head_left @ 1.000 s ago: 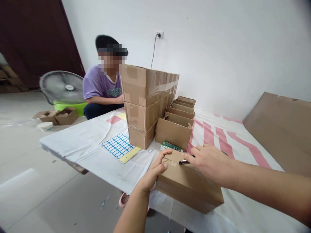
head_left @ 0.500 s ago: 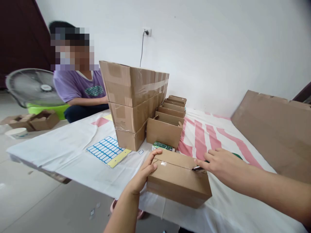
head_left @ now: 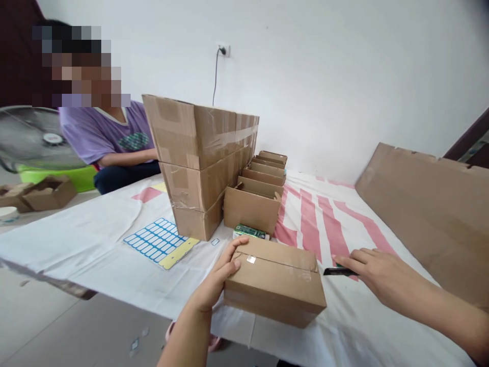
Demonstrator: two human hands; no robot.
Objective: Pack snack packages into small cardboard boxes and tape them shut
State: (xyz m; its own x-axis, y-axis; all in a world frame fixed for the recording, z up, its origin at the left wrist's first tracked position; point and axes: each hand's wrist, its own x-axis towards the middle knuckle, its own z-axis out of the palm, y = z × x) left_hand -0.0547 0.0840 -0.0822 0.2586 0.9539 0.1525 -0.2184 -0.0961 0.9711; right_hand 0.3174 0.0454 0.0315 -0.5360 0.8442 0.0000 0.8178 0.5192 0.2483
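A closed cardboard box (head_left: pixel 275 293) lies at the table's near edge, a seam running along its top with bits of clear tape on it. My left hand (head_left: pixel 221 275) grips its left end, fingers over the top edge and thumb on the top face. To the right of the box, my right hand (head_left: pixel 362 265) holds a box cutter (head_left: pixel 338 271), its dark front end pointing left, apart from the cardboard. Part of the cutter is hidden in my fingers. Just behind the box sits a small green-and-white carton (head_left: pixel 250 232).
Taped boxes (head_left: pixel 214 137) stand stacked behind, with a row of open boxes (head_left: pixel 252 209) beside them. A blue-and-yellow label sheet (head_left: pixel 160 242) lies left on the tablecloth (head_left: pixel 95 255). A person (head_left: pixel 103 132) sits beyond. A large cardboard sheet (head_left: pixel 424 204) leans at right.
My right hand has drawn the box cutter off the box's top seam and out to the right. My left hand has stayed on the box. The view has shifted slightly right.
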